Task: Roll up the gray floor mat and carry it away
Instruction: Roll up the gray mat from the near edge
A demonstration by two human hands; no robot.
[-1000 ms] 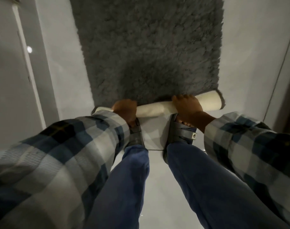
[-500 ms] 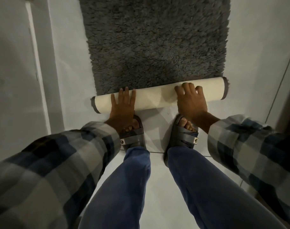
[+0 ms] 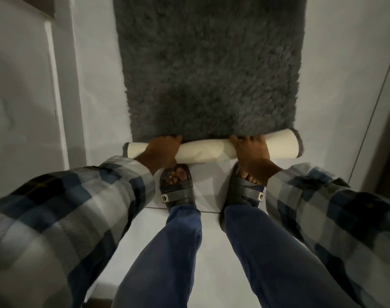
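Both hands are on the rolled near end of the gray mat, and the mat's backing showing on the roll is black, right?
Not quite. The head view shows the left hand and right hand on the rolled near end of the gray mat, but the backing showing on the roll is cream-white, not black.

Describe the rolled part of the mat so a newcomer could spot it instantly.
Find the gray floor mat on the pale floor. At its near edge, before the sandals, lies the roll under both hands. Its smooth cream backing contrasts with the shaggy pile.

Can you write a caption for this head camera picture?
Both hands, left hand and right hand, roll the gray floor mat across the white floor.
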